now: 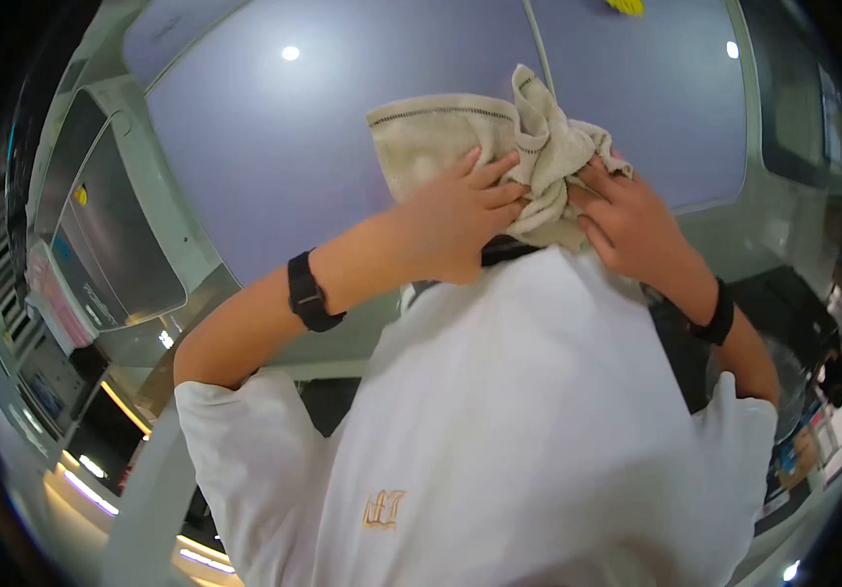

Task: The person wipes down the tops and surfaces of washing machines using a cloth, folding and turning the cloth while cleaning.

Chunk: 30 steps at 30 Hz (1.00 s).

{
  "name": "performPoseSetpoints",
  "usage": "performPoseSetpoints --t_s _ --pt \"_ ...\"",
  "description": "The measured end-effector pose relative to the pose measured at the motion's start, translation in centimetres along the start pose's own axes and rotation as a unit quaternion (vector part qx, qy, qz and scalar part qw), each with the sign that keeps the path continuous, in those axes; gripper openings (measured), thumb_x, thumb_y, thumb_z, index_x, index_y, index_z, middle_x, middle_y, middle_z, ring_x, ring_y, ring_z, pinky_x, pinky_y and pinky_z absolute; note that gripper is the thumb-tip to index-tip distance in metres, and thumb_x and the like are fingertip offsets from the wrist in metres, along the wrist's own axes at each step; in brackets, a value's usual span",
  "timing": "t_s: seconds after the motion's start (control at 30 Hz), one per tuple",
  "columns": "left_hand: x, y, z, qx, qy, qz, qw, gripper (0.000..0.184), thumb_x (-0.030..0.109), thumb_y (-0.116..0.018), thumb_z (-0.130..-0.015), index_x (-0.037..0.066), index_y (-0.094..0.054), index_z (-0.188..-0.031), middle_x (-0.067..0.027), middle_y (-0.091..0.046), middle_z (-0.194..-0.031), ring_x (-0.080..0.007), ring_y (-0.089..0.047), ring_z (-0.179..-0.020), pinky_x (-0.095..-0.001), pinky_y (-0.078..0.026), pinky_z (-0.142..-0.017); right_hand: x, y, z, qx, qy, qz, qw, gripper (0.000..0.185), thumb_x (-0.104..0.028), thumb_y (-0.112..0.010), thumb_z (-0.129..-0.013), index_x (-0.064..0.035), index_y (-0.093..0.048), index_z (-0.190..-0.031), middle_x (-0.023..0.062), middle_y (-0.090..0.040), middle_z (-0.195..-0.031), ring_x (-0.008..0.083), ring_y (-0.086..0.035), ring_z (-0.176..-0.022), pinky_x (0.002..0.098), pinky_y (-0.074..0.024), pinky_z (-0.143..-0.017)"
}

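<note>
A beige terry cloth (445,122) with a dark stitched border is spread on its left side and bunched up on its right, at the near edge of the table. My left hand (460,210) rests across the cloth with its fingers stretched out and apart; its thumb is hidden. At the bunched side, my right hand (631,215) has its fingers bent into the folds and grips the cloth. Some of the fingertips are covered by fabric.
The smooth blue-grey tabletop (323,157) carries a pale cord (538,44) running away from the cloth. A yellow object (626,6) lies at the far edge. To the left stands a grey panel (122,230); a black item (783,308) is at the right.
</note>
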State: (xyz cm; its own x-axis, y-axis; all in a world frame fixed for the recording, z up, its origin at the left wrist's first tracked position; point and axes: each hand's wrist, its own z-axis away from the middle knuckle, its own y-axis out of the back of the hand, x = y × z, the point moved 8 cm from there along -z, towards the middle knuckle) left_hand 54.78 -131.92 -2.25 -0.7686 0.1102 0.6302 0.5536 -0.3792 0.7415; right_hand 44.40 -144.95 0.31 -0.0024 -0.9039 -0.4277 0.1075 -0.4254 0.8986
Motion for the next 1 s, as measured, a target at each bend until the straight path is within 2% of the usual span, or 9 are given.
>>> performPoseSetpoints --t_s 0.1,0.2,0.3,0.4,0.5,0.7,0.8,0.93,1.0 --pt "-0.7 0.7 -1.9 -0.042 -0.023 -0.040 0.998 0.062 0.003 -0.062 -0.085 0.003 -0.056 -0.147 -0.0145 -0.056 -0.151 -0.0353 -0.032 -0.158 -0.0560 -0.027 -0.128 2.6 -0.9 1.2 -0.012 -0.012 -0.020 1.000 0.022 -0.010 -0.065 -0.090 -0.0041 -0.074 -0.109 0.0180 -0.066 -0.139 0.0356 -0.067 -0.119 0.0467 -0.0500 -0.104" --pt "-3.6 4.0 -5.5 0.061 -0.019 -0.018 0.998 0.050 0.007 -0.064 -0.090 0.003 -0.060 -0.140 -0.0150 -0.057 -0.147 -0.0351 -0.035 -0.156 -0.0541 -0.031 -0.126 5.9 1.1 -0.9 0.045 -0.006 0.040 0.998 0.023 -0.010 -0.064 -0.091 -0.0038 -0.073 -0.111 0.0158 -0.067 -0.136 0.0330 -0.068 -0.117 0.0463 -0.0527 -0.100" --pt "-6.4 7.0 -10.0 0.036 0.050 -0.041 0.997 0.040 0.011 -0.066 -0.093 0.002 -0.061 -0.131 -0.0153 -0.057 -0.141 -0.0376 -0.037 -0.153 -0.0580 -0.035 -0.120 9.3 2.7 -4.2 0.111 -0.047 0.029 0.992 0.022 -0.010 -0.065 -0.090 -0.0027 -0.073 -0.110 0.0167 -0.067 -0.136 0.0327 -0.070 -0.113 0.0462 -0.0556 -0.096" --pt "-5.2 7.4 -11.6 -0.003 0.088 -0.162 0.983 0.036 0.010 -0.066 -0.090 0.002 -0.061 -0.125 -0.0153 -0.057 -0.137 -0.0404 -0.037 -0.152 -0.0635 -0.037 -0.114 9.7 2.6 -4.7 0.013 -0.144 0.008 0.989 0.028 -0.009 -0.063 -0.093 0.0012 -0.069 -0.118 0.0192 -0.057 -0.151 0.0395 -0.062 -0.127 0.0485 -0.0532 -0.104" --pt "-3.0 3.9 -10.1 0.165 0.057 -0.109 0.979 0.042 0.011 -0.068 -0.087 0.003 -0.061 -0.128 -0.0147 -0.057 -0.140 -0.0424 -0.036 -0.153 -0.0682 -0.033 -0.117 10.3 1.4 -1.7 0.063 -0.081 0.011 0.995 0.031 -0.007 -0.062 -0.093 -0.0011 -0.070 -0.123 0.0188 -0.057 -0.151 0.0375 -0.060 -0.133 0.0474 -0.0535 -0.105" --pt "0.5 1.7 -10.1 0.227 0.083 0.030 0.970 0.051 0.012 -0.069 -0.084 0.004 -0.061 -0.134 -0.0126 -0.055 -0.148 -0.0411 -0.036 -0.153 -0.0682 -0.026 -0.124 14.3 4.0 1.2 0.073 -0.047 0.025 0.996 0.040 0.001 -0.058 -0.093 -0.0008 -0.069 -0.131 0.0224 -0.057 -0.151 0.0406 -0.056 -0.138 0.0459 -0.0513 -0.108" --pt "-1.4 3.3 -12.4 0.276 0.074 -0.006 0.958 0.050 0.013 -0.069 -0.085 0.005 -0.062 -0.134 -0.0097 -0.055 -0.147 -0.0404 -0.036 -0.153 -0.0675 -0.027 -0.124 15.5 4.6 -2.4 0.112 -0.039 0.017 0.993 0.041 0.000 -0.061 -0.091 -0.0005 -0.069 -0.131 0.0234 -0.056 -0.153 0.0422 -0.057 -0.137 0.0466 -0.0504 -0.109" --pt "-1.6 2.7 -11.4 0.295 0.185 -0.111 0.931 0.046 0.017 -0.075 -0.077 0.019 -0.074 -0.123 -0.0049 -0.064 -0.136 -0.0356 -0.043 -0.150 -0.0748 -0.023 -0.121 11.8 2.6 -2.6 0.072 -0.054 -0.032 0.995 0.039 -0.003 -0.064 -0.089 -0.0012 -0.070 -0.127 0.0244 -0.059 -0.147 0.0430 -0.063 -0.123 0.0466 -0.0540 -0.101" --pt "0.0 0.4 -7.8 0.298 0.227 -0.061 0.925 0.045 0.016 -0.076 -0.076 0.021 -0.075 -0.120 -0.0047 -0.060 -0.142 -0.0371 -0.037 -0.154 -0.0790 -0.018 -0.119 8.6 1.3 -1.5 0.023 -0.015 -0.071 0.997 0.036 -0.004 -0.065 -0.088 -0.0006 -0.070 -0.123 0.0250 -0.060 -0.143 0.0433 -0.065 -0.116 0.0464 -0.0557 -0.097"
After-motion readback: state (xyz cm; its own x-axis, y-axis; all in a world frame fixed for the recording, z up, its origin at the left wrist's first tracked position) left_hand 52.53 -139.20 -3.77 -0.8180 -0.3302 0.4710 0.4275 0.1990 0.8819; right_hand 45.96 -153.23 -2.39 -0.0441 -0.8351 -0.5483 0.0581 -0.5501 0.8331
